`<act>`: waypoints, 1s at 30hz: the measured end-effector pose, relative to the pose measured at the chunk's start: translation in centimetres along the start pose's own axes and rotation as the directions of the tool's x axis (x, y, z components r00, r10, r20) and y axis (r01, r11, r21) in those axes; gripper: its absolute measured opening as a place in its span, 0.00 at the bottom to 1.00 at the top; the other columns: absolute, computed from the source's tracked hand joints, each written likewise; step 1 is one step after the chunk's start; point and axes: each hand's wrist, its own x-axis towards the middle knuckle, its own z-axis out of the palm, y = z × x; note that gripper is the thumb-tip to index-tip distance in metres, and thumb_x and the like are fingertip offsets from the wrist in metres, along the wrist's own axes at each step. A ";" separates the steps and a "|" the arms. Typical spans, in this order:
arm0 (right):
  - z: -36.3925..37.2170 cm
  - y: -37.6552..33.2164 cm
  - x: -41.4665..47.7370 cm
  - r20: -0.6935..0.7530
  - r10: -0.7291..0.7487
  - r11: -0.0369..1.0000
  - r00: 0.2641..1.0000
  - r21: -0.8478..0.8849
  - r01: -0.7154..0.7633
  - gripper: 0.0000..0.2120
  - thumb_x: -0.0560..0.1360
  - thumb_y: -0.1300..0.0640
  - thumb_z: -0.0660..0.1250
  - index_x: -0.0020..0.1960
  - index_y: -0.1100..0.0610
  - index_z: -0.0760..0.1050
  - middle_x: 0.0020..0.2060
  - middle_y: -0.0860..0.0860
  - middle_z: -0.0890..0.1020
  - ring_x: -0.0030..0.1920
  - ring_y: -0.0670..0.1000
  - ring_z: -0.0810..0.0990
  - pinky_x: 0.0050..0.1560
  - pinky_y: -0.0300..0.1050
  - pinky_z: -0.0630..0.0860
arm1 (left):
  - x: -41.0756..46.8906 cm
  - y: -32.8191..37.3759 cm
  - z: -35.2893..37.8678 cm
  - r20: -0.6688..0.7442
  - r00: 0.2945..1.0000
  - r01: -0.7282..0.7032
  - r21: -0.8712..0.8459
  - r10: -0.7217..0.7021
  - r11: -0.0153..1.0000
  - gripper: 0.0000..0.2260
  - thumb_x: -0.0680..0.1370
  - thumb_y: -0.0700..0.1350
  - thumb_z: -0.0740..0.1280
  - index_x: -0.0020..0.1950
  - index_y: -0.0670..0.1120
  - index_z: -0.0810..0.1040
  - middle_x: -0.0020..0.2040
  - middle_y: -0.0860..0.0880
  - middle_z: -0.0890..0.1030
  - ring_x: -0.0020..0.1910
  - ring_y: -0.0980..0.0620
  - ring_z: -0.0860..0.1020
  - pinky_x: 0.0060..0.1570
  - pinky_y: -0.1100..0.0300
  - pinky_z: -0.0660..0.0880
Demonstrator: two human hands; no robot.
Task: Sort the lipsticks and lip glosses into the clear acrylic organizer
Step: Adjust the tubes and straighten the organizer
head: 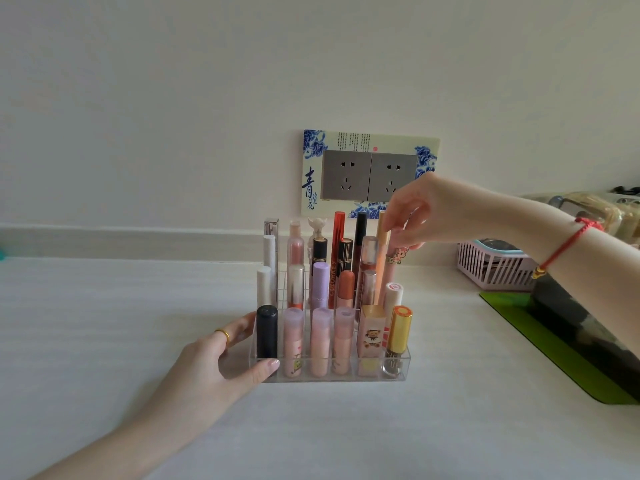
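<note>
- The clear acrylic organizer (346, 378) is standing upright on the white table (104, 323), near the wall and below a double socket plate (369, 174).
- The tiers are sitting full of upright tubes. The front row is showing a black lipstick (266, 332) at far left, three pink glosses, a bear-printed box (372, 336) and a gold-capped gloss (400, 330) at far right.
- The left hand (221, 362) is gripping the organizer's front left corner, with the thumb pressing the front wall and the fingers wrapping the left side. A gold ring (223, 334) is showing on one finger.
- The right hand (412, 209) is reaching in from the right. Its fingertips are closing narrowly and pinching the top of a slim peach tube (382, 258).
- That tube is standing at the back right of the organizer, leaning slightly. The exact slot is hard to tell.
- A red cord bracelet (568, 244) is circling the right wrist.
- A pink slatted basket (491, 265) and a green mat (554, 348) are lying well to the right.
</note>
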 end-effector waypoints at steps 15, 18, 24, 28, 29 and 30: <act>-0.2 -0.4 0.5 -0.010 0.013 0.998 1.000 -0.059 -0.014 0.06 0.67 0.61 0.73 0.42 0.53 0.81 0.34 0.48 0.85 0.33 0.46 0.83 0.38 0.36 0.80 | 0.1 0.1 0.0 0.030 0.999 -0.028 -0.054 0.030 0.998 0.21 0.63 0.56 0.72 0.53 0.65 0.71 0.51 0.74 0.76 0.54 0.78 0.69 0.51 0.82 0.64; -0.4 -0.5 0.4 -0.013 0.017 0.997 1.000 -0.079 -0.018 0.06 0.67 0.60 0.73 0.43 0.52 0.80 0.35 0.49 0.85 0.34 0.47 0.83 0.40 0.36 0.80 | 0.0 0.3 -0.1 0.032 0.999 -0.028 -0.056 0.029 0.998 0.20 0.61 0.58 0.70 0.52 0.66 0.71 0.48 0.81 0.71 0.53 0.81 0.68 0.48 0.84 0.62; -0.9 -1.2 -0.1 -0.055 0.011 0.993 0.998 -0.114 -0.017 0.06 0.67 0.60 0.72 0.43 0.52 0.80 0.36 0.49 0.85 0.35 0.48 0.84 0.43 0.41 0.80 | 0.0 0.4 -0.1 0.026 0.999 -0.025 -0.045 0.026 0.999 0.19 0.61 0.58 0.70 0.50 0.67 0.70 0.44 0.84 0.70 0.49 0.84 0.66 0.44 0.86 0.61; -1.6 -2.2 -0.6 -0.131 -0.020 0.984 0.991 -0.181 -0.004 0.05 0.67 0.58 0.72 0.43 0.53 0.80 0.37 0.48 0.84 0.37 0.47 0.83 0.44 0.39 0.78 | 0.0 0.5 -0.2 0.042 0.998 -0.044 -0.028 0.045 0.999 0.18 0.65 0.54 0.71 0.51 0.68 0.70 0.45 0.84 0.70 0.49 0.84 0.66 0.44 0.85 0.61; -1.8 -2.6 -0.7 -0.163 -0.034 0.981 0.986 -0.196 0.001 0.05 0.67 0.58 0.73 0.43 0.52 0.80 0.37 0.47 0.83 0.37 0.45 0.82 0.43 0.36 0.76 | 0.0 0.5 -0.2 0.044 0.998 -0.047 -0.026 0.048 0.999 0.18 0.66 0.53 0.72 0.51 0.67 0.70 0.45 0.84 0.70 0.50 0.84 0.66 0.44 0.86 0.61; -1.8 -3.0 -1.0 -0.191 -0.048 0.980 0.981 -0.199 0.009 0.05 0.67 0.58 0.73 0.42 0.52 0.80 0.36 0.46 0.83 0.37 0.43 0.81 0.41 0.32 0.75 | 0.0 0.5 -0.2 0.044 0.998 -0.047 -0.029 0.049 0.998 0.18 0.67 0.51 0.72 0.51 0.67 0.70 0.45 0.84 0.70 0.49 0.84 0.66 0.44 0.86 0.61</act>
